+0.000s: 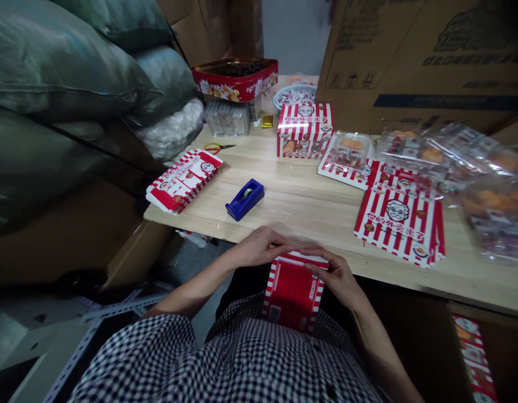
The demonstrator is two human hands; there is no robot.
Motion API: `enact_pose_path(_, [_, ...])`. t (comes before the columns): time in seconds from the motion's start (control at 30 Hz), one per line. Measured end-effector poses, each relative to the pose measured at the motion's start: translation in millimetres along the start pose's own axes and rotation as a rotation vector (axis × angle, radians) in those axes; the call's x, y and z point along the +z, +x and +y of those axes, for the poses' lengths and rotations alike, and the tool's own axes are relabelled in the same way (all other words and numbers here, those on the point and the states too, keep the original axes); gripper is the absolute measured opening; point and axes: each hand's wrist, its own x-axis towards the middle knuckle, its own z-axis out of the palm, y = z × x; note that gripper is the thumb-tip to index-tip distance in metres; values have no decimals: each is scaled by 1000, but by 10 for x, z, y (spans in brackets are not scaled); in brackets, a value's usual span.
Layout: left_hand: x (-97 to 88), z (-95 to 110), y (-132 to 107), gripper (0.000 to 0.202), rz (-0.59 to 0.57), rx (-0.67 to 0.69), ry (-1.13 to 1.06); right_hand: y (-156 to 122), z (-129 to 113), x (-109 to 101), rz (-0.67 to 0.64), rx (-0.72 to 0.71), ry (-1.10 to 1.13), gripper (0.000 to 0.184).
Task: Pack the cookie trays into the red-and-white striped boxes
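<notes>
A red-and-white striped paper box (290, 291) is held upright against my lap, just below the table's front edge. At its upper left edge is my left hand (262, 246), fingers and thumb closed along the top. My right hand (332, 271) grips the upper right corner, the thumb on the red face and the other fingers along the top edge. The far side of the box is hidden. Beyond my left hand on the table sits a blue tape dispenser (245, 199) with a roll in it.
Flat printed cartons (183, 182) are stacked at left near scissors (219, 148). More flat cartons (397, 218) lie at right beside clear packs of food (494, 207). A folded striped box (304, 131), a red tin (237, 84) and a large cardboard box (410, 101) stand behind.
</notes>
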Motion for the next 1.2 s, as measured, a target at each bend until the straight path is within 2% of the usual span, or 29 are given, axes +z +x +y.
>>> enact_pose_path(0.1, [10, -71, -131, 32, 3, 47, -132, -24, -1, 10, -28, 10, 22, 27])
enact_pose_path(0.2, [12, -220, -225, 35, 20, -7, -231, -51, -15, 19, -27, 42, 133, 32])
enact_pose_path(0.37, [-18, -354, -253, 32, 31, -55, -260, -42, -78, -31, 43, 24, 130, 19])
enact_pose_path(0.5, [-43, -236, -144, 28, 16, -63, -209, 5, -164, -97, 30, 20, 81, 15])
enact_pose_path(0.63, [40, -125, 70, 27, 11, -24, -250, 55, -222, -120, -37, -10, 46, 14])
enact_pose_path(0.8, [193, -167, 286, 31, -38, -26, -387, 50, -150, -72, -36, -9, 116, 21])
enact_pose_path(0.97, [188, -232, 340, 26, -37, -20, -438, 25, -64, -17, -9, 18, 316, 31])
enact_pose_path(1.2, [112, -205, 368, 16, -79, 68, -388, 53, -13, -42, -2, 54, 324, 26])
